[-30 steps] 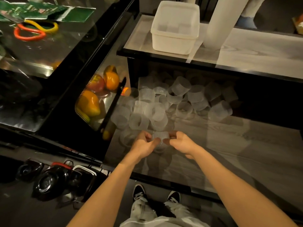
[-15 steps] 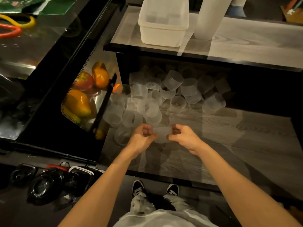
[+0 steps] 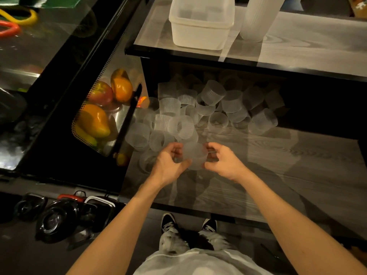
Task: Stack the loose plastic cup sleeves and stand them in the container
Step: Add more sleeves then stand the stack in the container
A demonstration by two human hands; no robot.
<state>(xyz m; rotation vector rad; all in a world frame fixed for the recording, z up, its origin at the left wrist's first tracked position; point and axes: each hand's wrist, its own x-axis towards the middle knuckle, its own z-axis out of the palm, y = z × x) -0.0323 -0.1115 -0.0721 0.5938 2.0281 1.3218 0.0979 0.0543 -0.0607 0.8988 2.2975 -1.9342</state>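
A frosted, ribbed plastic cup sleeve (image 3: 195, 155) is held between my left hand (image 3: 168, 165) and my right hand (image 3: 223, 162), just above the lower wooden shelf. Each hand pinches one side of it. Behind my hands lies a loose pile of several more cup sleeves (image 3: 200, 108), reaching back under the upper shelf. A white plastic container (image 3: 198, 34) stands on the upper shelf, far from my hands. Beside it rises a tall stack of sleeves (image 3: 258, 16).
The upper shelf's black front edge (image 3: 238, 63) overhangs the back of the pile. A black perforated bin (image 3: 87, 108) with orange and red fruit sits left of the sleeves. Black lids and trays (image 3: 55, 217) lie on the floor at lower left, near my shoes.
The view has shifted so everything sits lower and closer. My hands stay together on the sleeve, and their fingers have spread a little wider around it.
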